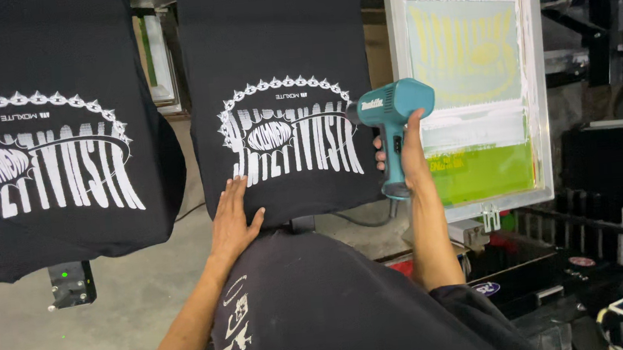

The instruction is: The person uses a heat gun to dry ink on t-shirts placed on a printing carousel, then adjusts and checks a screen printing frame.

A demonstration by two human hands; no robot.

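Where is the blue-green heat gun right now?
The teal heat gun is right of centre in the head view, gripped by the right hand, its nozzle aimed at the white print on the middle black shirt, beside the framed printing screen.

The left hand lies flat on the lower edge of a black printed shirt stretched over a platen at centre. At three o'clock of the white print, the right hand grips a teal heat gun, nozzle aimed at the design. A second printed shirt hangs at nine o'clock; a framed screen stands at two o'clock.
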